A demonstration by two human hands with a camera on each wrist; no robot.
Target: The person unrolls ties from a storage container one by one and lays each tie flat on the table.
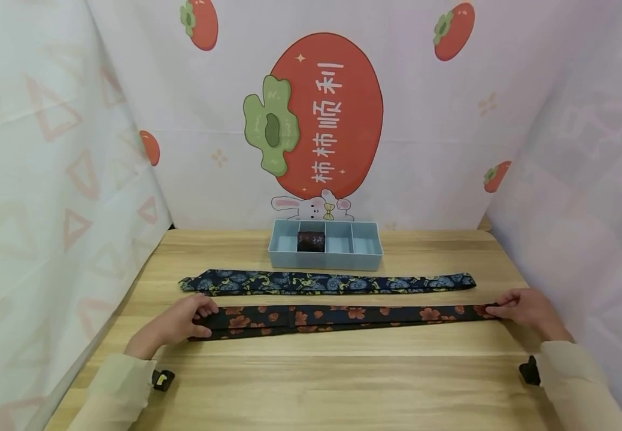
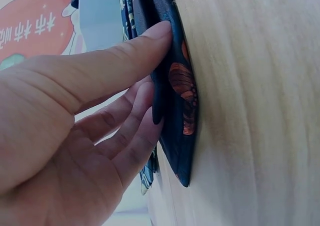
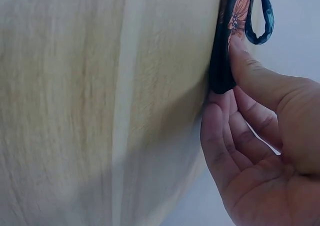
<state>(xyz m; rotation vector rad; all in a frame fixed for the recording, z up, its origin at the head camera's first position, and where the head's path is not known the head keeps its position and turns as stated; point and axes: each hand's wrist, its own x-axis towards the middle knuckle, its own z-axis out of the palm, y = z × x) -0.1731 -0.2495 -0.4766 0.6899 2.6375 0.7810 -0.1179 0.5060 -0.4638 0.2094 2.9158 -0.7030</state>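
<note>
A dark necktie with orange flowers [image 1: 354, 316] lies folded lengthwise across the table, its wide end at the left. My left hand [image 1: 184, 320] grips that wide end, thumb on top and fingertips at the far edge; in the left wrist view the pointed tip of the necktie [image 2: 182, 156] sticks out past the fingers. At the other end, my right hand [image 1: 528, 311] pinches the narrow fold, the thumb [image 3: 242, 61] over an orange flower and the fingers beneath. Just behind it, a navy necktie with blue and yellow figures [image 1: 337, 283] lies roughly parallel, touched by neither hand.
A light blue divided box [image 1: 325, 261] stands at the back middle of the wooden table [image 1: 311, 389]. One compartment holds a rolled dark piece [image 1: 311, 241]. Printed cloth [image 1: 413, 179] hangs behind the table and along both sides.
</note>
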